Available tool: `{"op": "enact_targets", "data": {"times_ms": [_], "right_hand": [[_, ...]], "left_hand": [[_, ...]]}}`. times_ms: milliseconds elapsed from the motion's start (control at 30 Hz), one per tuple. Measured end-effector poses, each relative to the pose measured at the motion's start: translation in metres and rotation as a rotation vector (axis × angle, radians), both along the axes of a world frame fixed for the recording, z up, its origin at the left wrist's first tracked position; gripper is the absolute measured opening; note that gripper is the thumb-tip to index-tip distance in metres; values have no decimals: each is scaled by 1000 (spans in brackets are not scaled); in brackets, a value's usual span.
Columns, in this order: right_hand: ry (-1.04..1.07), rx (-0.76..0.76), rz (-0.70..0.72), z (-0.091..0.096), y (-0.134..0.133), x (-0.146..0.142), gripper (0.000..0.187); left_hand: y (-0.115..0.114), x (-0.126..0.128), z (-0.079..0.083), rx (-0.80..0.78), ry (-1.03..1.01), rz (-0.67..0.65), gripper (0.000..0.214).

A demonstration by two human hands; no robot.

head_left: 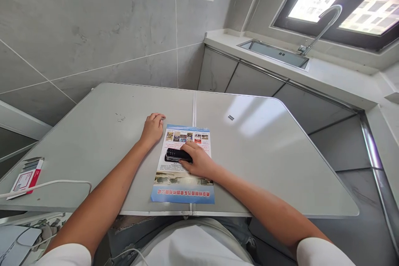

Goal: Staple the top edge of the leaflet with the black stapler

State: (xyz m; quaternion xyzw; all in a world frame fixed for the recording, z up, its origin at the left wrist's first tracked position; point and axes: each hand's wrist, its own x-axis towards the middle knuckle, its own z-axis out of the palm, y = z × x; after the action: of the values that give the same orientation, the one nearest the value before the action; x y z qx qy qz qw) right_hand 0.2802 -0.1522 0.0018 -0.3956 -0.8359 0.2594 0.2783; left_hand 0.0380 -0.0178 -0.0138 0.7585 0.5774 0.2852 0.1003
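A black stapler [177, 155] lies across a printed leaflet [183, 198] with blue ends, small photos and red and black print. My right hand [200, 161] is closed round the stapler's right end. To the left of the leaflet's top edge, my left hand [152, 129] rests with its fingers curled together. A tiny greyish thing may show at its fingertips, too small to name. On the right half of the table lie two short dark staple strips [231, 117].
The grey folding table [280, 166] has a seam down its middle. A red and white box [26, 178] with staple strips on it sits at the left edge, a white cable [62, 182] beside it. Behind right are a counter, sink [274, 53] and tap [330, 12].
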Motion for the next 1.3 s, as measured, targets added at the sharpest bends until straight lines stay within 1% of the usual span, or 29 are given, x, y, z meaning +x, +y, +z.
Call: {"op": "enact_targets", "data": {"times_ms": [133, 300, 400, 500, 667, 767, 833, 900, 967, 1000, 1033, 1067, 1100, 1133, 1167, 1200, 1233, 1267, 1300], "right_hand": [[2, 11, 8, -2, 0, 2, 20], [4, -24, 31, 3, -6, 25, 23], [-10, -58, 32, 8, -12, 51, 20], [-20, -80, 9, 12, -19, 87, 16], [-50, -92, -99, 8, -28, 149, 13], [-57, -96, -176, 6, -31, 167, 16], [-63, -118, -195, 9, -30, 173, 21], [-47, -192, -142, 14, -25, 179, 35], [-3, -314, -58, 19, -14, 188, 53], [26, -364, -47, 21, -7, 192, 59], [53, -382, -88, 22, 2, 196, 61], [75, -353, -189, 21, 12, 200, 60], [87, -276, -330, 18, 23, 203, 55], [82, -158, -477, 14, 34, 204, 51], [54, -29, -590, 9, 45, 205, 47], [1, 86, -650, 3, 55, 204, 44], [-66, 166, -670, -3, 64, 203, 43], [-143, 208, -663, -10, 71, 201, 43], [-220, 214, -642, -16, 76, 198, 45]], "left_hand": [[2, -3, -2, -20, -19, 44, 33], [-2, 1, -1, -52, -32, 50, 31], [-3, 2, 0, -77, -43, 49, 31], [-4, 2, 1, -98, -51, 50, 32], [-5, 3, 0, -96, -54, 41, 33], [-4, 2, -1, -85, -55, 40, 32], [-4, 1, -2, -79, -54, 36, 32], [-4, 0, -3, -77, -56, 30, 32], [-3, 0, -4, -79, -62, 25, 32], [-3, 0, -4, -81, -64, 23, 32], [-4, 0, -4, -83, -64, 23, 32], [-4, 0, -4, -84, -64, 22, 32], [-4, 0, -4, -84, -62, 22, 31], [-4, 0, -4, -85, -59, 22, 31], [-5, 0, -3, -85, -55, 22, 31], [-5, 0, -3, -87, -49, 22, 31], [-5, 0, -3, -89, -42, 21, 31], [-6, -1, -2, -91, -35, 19, 31], [-6, -1, -2, -94, -27, 17, 32]]}}
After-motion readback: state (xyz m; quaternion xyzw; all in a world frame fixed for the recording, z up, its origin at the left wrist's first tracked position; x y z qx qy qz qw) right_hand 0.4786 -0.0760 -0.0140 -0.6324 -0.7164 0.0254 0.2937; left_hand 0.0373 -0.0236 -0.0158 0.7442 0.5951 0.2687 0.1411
